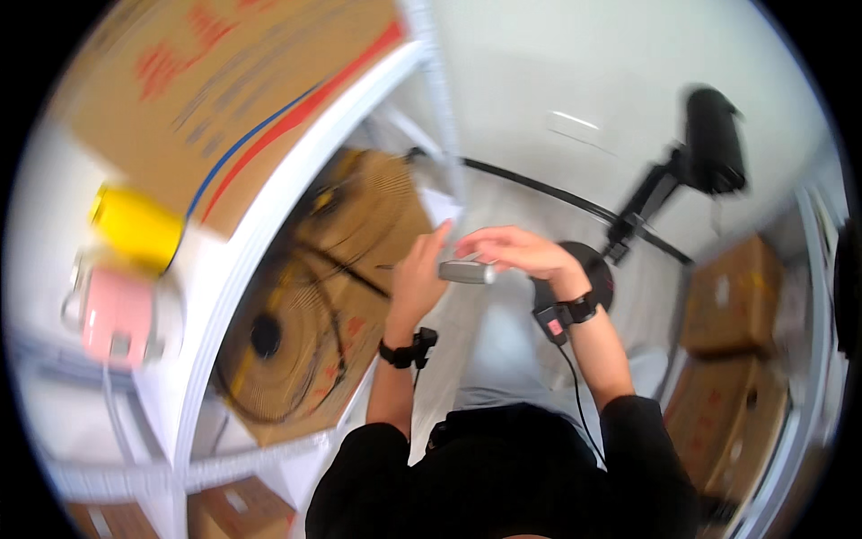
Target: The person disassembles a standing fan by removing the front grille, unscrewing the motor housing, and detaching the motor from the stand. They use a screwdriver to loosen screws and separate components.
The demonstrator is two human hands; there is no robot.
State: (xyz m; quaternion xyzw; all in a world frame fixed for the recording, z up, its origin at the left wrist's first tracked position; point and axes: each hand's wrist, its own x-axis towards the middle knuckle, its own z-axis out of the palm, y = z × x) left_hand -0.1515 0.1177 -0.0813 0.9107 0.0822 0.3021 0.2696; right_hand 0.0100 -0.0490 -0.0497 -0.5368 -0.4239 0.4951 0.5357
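In front of my body both hands come close together. A small grey, flat, rounded object [466,271] lies between them, its kind too blurred to tell. My right hand [519,251] has bent fingers over this object and seems to grip it from the right. On the other side, my left hand [418,280] is curled, with its index finger stretched toward the object. A thin dark tip [384,266] pokes out at its left; the rest is hidden. Each wrist wears a black strap with a small device on it.
A wire fan grille [278,337] rests on cardboard in the white shelf [235,256] at left. Above are a large carton [242,99], a yellow container [136,229] and a pink appliance [118,314]. A black fan motor on a pole [714,139] stands right, near cartons [732,301].
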